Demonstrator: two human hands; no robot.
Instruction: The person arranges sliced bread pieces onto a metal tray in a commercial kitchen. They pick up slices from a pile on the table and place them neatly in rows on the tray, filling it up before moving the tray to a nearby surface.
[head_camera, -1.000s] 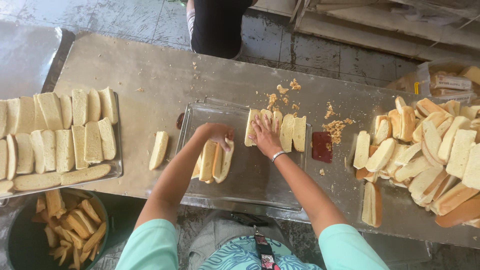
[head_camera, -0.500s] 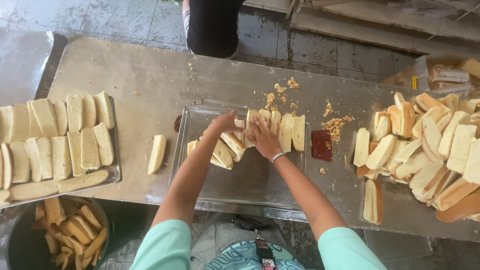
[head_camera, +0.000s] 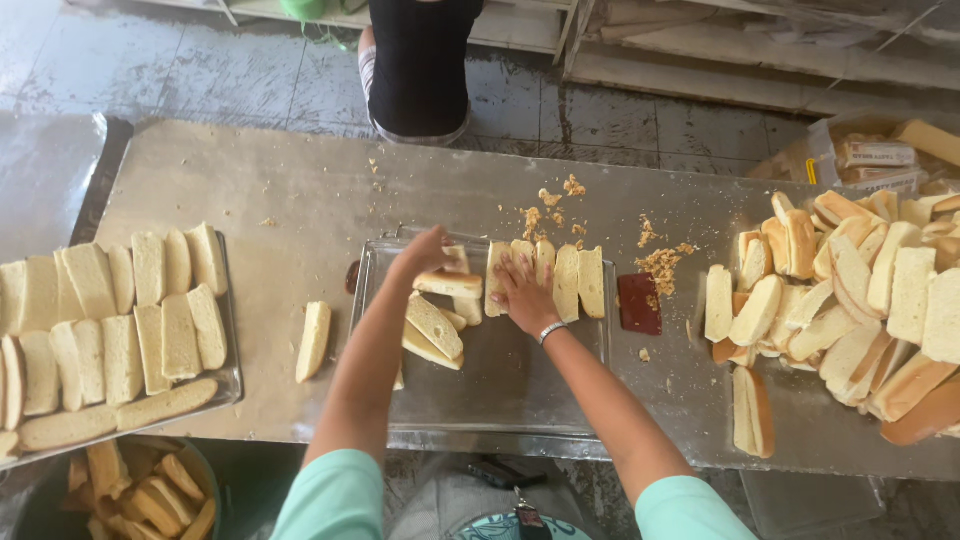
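Across the middle of the view runs a long metal worktable (head_camera: 300, 190), its surface scattered with crumbs (head_camera: 662, 265). At its right end lies a large heap of bread slices (head_camera: 850, 300); at the left, a tray of slices (head_camera: 110, 330) laid in rows. Centred before the person sits a clear rectangular tray (head_camera: 500, 385). A row of upright slices (head_camera: 565, 282) stands along its far edge. The right hand (head_camera: 525, 295) lies flat and open against that row, fingers spread. The left hand (head_camera: 425, 255) is closed around one bread slice (head_camera: 450, 284), held level above several loose slices (head_camera: 432, 332) in the tray. A single slice (head_camera: 314, 341) lies on the table just left of the tray. A dark red scraper (head_camera: 639, 303) lies just right of it.
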